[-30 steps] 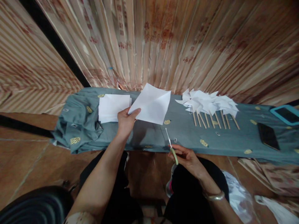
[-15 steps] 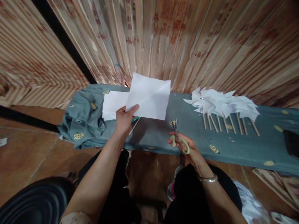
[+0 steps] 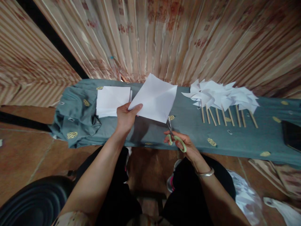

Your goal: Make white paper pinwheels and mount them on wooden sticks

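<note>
My left hand (image 3: 127,116) pinches the left corner of a white sheet of paper (image 3: 155,97), thumb on top, holding it above the cloth-covered table. Faint crease lines show on the sheet. In my right hand (image 3: 182,142) are scissors (image 3: 169,125) with pale green handles, fingers through the loops. Their blades point up and meet the paper's lower right corner. A stack of white paper (image 3: 113,100) lies just left of the held sheet. To the right, several white paper pinwheels (image 3: 218,97) on wooden sticks lie in an overlapping row.
A grey-green patterned cloth (image 3: 197,133) covers the narrow table and bunches up at its left end. Pleated curtains (image 3: 145,40) hang behind it. A dark flat object (image 3: 291,135) rests at the far right. Below are a black round stool (image 3: 35,201) and a clear bag of white paper (image 3: 246,194).
The sheet has been turned in my left hand so a corner points towards me. The scissors have come up to that corner, with their blades now at the paper.
</note>
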### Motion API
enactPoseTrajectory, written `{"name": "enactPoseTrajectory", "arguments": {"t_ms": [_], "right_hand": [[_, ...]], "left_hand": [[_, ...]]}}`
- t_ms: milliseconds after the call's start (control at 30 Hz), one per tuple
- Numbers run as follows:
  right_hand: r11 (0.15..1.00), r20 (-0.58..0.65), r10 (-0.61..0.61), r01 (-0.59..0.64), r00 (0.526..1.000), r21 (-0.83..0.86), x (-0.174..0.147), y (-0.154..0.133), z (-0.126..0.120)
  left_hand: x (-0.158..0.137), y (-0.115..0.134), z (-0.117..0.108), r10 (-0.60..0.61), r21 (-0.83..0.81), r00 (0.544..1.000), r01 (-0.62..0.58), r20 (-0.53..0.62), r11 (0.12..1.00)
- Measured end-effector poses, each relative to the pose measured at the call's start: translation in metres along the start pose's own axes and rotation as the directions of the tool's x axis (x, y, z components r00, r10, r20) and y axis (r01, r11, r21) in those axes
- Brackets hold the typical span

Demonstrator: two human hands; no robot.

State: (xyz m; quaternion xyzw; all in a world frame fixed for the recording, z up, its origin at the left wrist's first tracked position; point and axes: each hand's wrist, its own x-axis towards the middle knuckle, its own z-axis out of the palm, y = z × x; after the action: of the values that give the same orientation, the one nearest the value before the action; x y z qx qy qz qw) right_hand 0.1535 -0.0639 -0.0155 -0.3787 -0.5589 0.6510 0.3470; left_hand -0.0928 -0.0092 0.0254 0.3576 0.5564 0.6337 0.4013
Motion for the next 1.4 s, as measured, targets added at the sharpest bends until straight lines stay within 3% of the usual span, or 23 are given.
{"name": "enactPoseTrajectory", "arguments": {"t_ms": [1400], "right_hand": [[1.000, 0.013, 0.016, -0.016, 1.000, 0.018, 0.0049, -0.0003, 0.0006]], "left_hand": [[-0.0061, -0.0008, 0.0006, -0.015, 0.045, 0.998, 0.012, 0.063, 0.999]]}}
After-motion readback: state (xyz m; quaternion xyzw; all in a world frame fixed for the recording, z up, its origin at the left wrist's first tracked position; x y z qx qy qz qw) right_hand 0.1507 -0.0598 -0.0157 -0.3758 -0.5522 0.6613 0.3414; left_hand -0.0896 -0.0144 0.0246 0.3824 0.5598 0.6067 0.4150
